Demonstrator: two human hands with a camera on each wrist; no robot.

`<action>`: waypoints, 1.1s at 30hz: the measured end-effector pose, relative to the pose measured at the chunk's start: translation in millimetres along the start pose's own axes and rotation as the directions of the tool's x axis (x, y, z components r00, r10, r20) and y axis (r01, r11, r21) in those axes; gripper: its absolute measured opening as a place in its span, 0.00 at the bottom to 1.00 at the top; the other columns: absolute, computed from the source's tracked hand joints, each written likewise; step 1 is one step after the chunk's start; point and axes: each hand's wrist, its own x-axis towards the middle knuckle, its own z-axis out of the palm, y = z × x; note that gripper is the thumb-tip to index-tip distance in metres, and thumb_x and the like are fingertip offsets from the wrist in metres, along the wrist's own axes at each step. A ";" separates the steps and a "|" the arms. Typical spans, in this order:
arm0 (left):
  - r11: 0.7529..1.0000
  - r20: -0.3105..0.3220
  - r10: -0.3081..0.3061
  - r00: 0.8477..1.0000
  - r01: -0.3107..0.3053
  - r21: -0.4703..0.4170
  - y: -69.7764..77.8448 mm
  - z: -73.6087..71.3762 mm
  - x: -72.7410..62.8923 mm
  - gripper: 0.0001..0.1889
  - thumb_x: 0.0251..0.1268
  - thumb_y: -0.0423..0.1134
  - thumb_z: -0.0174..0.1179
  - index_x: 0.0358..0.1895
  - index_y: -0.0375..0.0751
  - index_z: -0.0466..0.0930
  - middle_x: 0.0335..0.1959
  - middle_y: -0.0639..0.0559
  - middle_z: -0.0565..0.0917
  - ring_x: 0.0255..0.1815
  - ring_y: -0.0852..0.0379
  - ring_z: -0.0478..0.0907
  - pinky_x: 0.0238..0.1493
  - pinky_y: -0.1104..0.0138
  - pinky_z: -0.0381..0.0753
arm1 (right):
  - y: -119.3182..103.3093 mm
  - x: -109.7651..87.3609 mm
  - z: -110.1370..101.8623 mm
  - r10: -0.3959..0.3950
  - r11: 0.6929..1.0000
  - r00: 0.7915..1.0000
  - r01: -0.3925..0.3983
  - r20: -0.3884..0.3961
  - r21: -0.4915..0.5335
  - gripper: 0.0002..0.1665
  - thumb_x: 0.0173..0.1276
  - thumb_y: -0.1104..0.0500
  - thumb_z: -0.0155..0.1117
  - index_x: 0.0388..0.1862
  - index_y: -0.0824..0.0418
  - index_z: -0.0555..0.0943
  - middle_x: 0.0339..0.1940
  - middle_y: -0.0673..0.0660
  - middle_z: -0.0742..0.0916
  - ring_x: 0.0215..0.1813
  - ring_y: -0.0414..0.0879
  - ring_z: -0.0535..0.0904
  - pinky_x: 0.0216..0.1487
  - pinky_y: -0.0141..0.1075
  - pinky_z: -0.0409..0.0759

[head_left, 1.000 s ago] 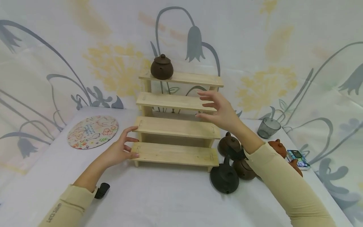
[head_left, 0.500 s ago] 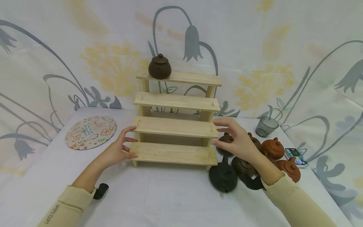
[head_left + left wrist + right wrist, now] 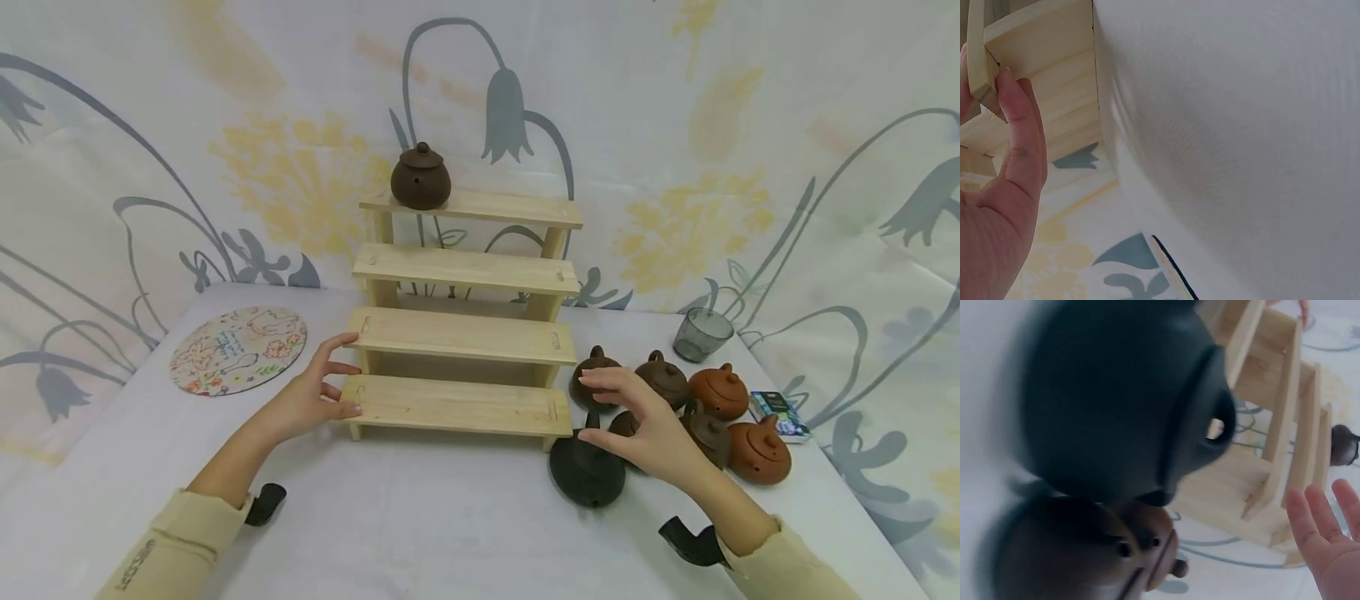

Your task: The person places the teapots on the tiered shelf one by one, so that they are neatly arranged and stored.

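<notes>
A stepped wooden display shelf (image 3: 457, 333) stands mid-table in the head view. My left hand (image 3: 306, 406) grips its left end, thumb on the lowest step, fingers against the side; the left wrist view shows thumb and fingers around a board end (image 3: 982, 62). On the top step's left sits a dark brown teapot (image 3: 421, 177). My right hand (image 3: 656, 429) hovers right of the shelf, fingers spread and holding nothing, above a black teapot (image 3: 581, 475) and several brown ones. It partly hides a brown teapot (image 3: 624, 425). The black teapot (image 3: 1110, 406) looms blurred in the right wrist view.
Two reddish teapots (image 3: 759, 450) stand farther right, near a small blue-patterned box (image 3: 780, 415) and a grey glass cup (image 3: 702, 335). A round floral mat (image 3: 238, 350) lies left of the shelf. Patterned cloth (image 3: 675, 125) hangs behind the white table.
My right hand has come down and toward me from the shelf's upper right to over the teapots. My left hand stays on the shelf's left end.
</notes>
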 end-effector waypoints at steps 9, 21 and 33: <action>1.000 0.004 -0.015 1.000 0.015 0.002 -0.1 -0.1 -0.8 0.50 0.52 0.33 0.69 0.71 0.58 0.41 0.58 0.33 0.70 0.36 0.49 0.76 0.33 0.59 0.73 | 10.3 -27.4 7.1 0.049 0.999 0.999 -0.049 0.012 -0.009 0.38 0.44 0.73 0.75 0.57 0.61 0.73 0.58 0.55 0.74 0.57 0.41 0.71 0.52 0.31 0.72; 1.000 0.014 -0.028 1.000 0.028 -0.001 -1.2 0.4 0.4 0.51 0.52 0.33 0.69 0.71 0.59 0.40 0.59 0.32 0.69 0.36 0.49 0.77 0.34 0.60 0.73 | 9.0 -51.0 12.1 0.225 0.947 0.969 -0.193 0.104 -0.258 0.29 0.47 0.52 0.77 0.50 0.48 0.78 0.56 0.50 0.76 0.56 0.46 0.72 0.52 0.40 0.73; 1.000 0.015 -0.021 1.000 0.021 -0.011 -1.7 1.1 1.1 0.51 0.52 0.32 0.69 0.72 0.59 0.40 0.59 0.32 0.68 0.36 0.49 0.77 0.34 0.60 0.74 | 9.2 -50.3 11.4 0.310 0.934 0.925 -0.253 0.221 -0.252 0.26 0.47 0.47 0.76 0.46 0.45 0.80 0.61 0.53 0.73 0.59 0.57 0.69 0.51 0.56 0.70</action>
